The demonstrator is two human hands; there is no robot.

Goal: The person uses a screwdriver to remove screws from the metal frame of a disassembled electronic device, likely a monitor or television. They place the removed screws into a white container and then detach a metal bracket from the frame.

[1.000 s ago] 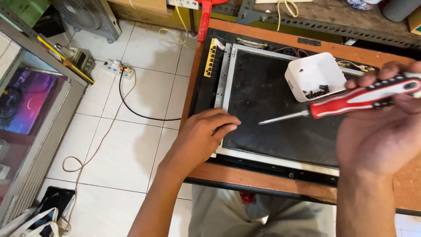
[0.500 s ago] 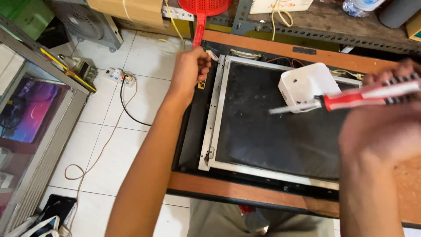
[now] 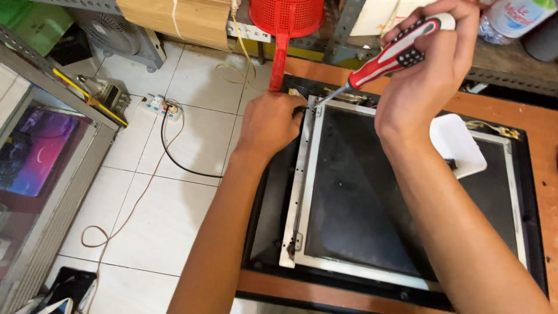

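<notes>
- Two hands counted: left [image 3: 268, 123], right [image 3: 427, 75].
- One screwdriver [image 3: 390, 56] seen.
- One panel [image 3: 372, 209] counted.
- One white tray [image 3: 459, 145].
- One red strainer [image 3: 286, 23].
- One fan [image 3: 113, 32].
- One power strip [image 3: 160, 106].
- One bottle [image 3: 514, 20].

A white tray [image 3: 456, 142] lies on the panel [image 3: 360, 197], right of centre.

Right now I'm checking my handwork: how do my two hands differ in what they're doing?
The right hand is raised and wrapped around the red-handled screwdriver; the left hand holds no tool and rests low on the panel frame. Both meet at the frame's top-left corner.
</notes>
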